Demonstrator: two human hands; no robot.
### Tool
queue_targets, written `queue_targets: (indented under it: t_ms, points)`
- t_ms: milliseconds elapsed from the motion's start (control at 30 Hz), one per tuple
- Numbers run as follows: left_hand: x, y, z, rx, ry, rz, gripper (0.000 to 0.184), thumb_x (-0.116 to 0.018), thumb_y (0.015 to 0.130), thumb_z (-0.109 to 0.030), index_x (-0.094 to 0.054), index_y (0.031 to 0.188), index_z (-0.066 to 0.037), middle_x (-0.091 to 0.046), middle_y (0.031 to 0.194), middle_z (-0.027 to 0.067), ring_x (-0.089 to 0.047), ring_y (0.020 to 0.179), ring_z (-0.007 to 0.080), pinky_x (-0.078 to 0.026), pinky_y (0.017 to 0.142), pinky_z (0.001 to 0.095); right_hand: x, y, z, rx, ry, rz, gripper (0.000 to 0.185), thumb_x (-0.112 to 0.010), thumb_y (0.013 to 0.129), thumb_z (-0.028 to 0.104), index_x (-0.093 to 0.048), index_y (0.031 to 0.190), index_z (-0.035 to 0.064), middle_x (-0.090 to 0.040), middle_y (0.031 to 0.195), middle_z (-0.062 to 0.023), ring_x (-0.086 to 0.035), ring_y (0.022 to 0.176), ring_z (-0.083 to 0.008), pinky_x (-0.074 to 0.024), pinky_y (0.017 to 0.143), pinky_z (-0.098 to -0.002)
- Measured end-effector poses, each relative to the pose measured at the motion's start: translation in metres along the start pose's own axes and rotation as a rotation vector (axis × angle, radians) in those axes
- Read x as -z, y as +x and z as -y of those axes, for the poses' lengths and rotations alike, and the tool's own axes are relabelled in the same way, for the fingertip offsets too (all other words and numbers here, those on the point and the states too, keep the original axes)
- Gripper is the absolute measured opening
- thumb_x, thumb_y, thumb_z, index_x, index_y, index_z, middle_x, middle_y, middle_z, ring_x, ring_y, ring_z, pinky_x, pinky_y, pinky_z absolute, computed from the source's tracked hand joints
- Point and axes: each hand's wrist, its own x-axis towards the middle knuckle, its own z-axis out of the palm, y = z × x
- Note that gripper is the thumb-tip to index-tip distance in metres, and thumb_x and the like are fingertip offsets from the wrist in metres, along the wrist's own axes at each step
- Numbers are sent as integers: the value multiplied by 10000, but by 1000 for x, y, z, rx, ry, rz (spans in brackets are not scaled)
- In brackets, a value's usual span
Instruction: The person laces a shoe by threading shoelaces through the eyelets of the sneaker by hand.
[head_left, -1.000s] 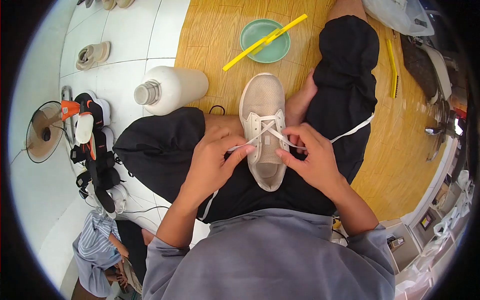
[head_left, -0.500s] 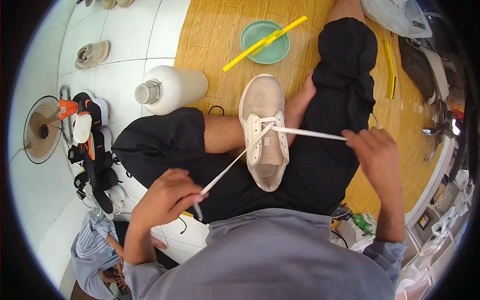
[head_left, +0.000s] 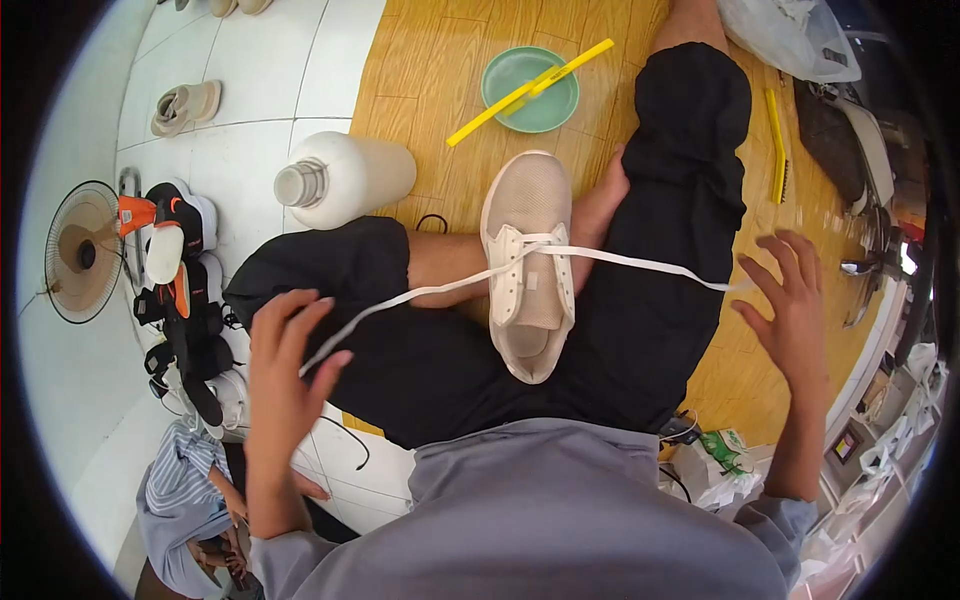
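1. Shoelace (head_left: 640, 264), taut earlier, now hangs slack; left hand (head_left: 280, 388) and right hand (head_left: 795, 310) have spread outward.
2. Both grips appear released, digits parted; left-hand lace contact cannot be told.
3. Shoe (head_left: 530, 195) sits centred over the folded leg (head_left: 440, 255), presumably giving equal reach.

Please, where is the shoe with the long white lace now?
In the head view, the beige shoe sits near the centre, between the left hand and the right hand, and below the green dish.
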Motion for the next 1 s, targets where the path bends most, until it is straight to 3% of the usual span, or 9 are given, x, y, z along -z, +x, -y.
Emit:
queue_targets:
  t_ms: [133,267,367,567,667,800,833,933,1000]
  points:
    - [-56,31,-47,-317,-210,-106,472,-880,759,-121,-728,1200,-53,-644,1290,161,-613,1204,379,-498,1035,470,-25,40,51,19,612,-231,424,-853,799,115,-748,1207,73,-717,1234,-126,-651,1177,-364,-522,1027,-480]
    - [-109,79,-75,-263,-369,-64,653,-894,755,-153,-609,1334,-51,-600,1336,182,-587,1256,408,-497,1050,475,-77,86,99,16,813,-57,220,-792,901,171,-727,1062,35,-740,1069,-127,-677,1054,-349,-552,898,-446]
    - [-126,87,-81,-148,-494,23,737,-877,761,-141,-537,1408,-49,-566,1396,184,-552,1317,406,-459,1110,466,-75,91,115,-48,799,191,173,-772,875,167,-692,954,36,-726,996,-116,-677,992,-328,-547,871,-429]
    - [-139,85,-85,-77,-530,9,612,-767,786,-84,-524,1346,-37,-559,1388,215,-602,1244,438,-545,987,477,-80,76,106,617,242,-340,144,-681,737,174,-644,825,66,-636,847,-69,-651,870,-254,-539,898,-405]
    - [-139,84,-86,-27,-532,0,563,-737,807,-74,-528,1328,-32,-558,1403,219,-620,1221,438,-568,935,484,-82,66,93,720,104,-432,144,-667,714,179,-640,792,61,-609,830,-53,-633,866,-236,-542,921,-426]
    - [-140,86,-85,-32,-569,-92,499,-713,832,-64,-550,1302,-30,-570,1405,219,-641,1184,447,-578,910,470,-55,58,63,712,38,-402,152,-710,724,157,-681,818,41,-639,863,-74,-634,871,-244,-548,934,-419]
    - [-139,85,-85,-60,-551,-126,481,-707,838,-61,-556,1293,-30,-573,1404,218,-645,1176,449,-579,910,466,-53,51,55,705,11,-412,132,-749,783,144,-695,861,53,-633,851,-68,-627,889,-253,-535,947,-439]
    - [-148,78,-82,-90,-566,-129,424,-695,852,-53,-584,1261,-35,-566,1419,221,-645,1194,438,-577,923,451,-33,22,27,646,-78,-281,200,-595,1086,127,-747,1213,106,-710,1092,-110,-679,1078,-299,-517,1083,-449]
    - [-149,71,-83,-32,-653,-80,406,-686,864,-50,-600,1260,-36,-557,1431,226,-631,1227,432,-568,949,455,-40,-2,8,438,-21,-244,114,-707,921,133,-722,1020,77,-654,923,-72,-636,964,-268,-515,970,-449]
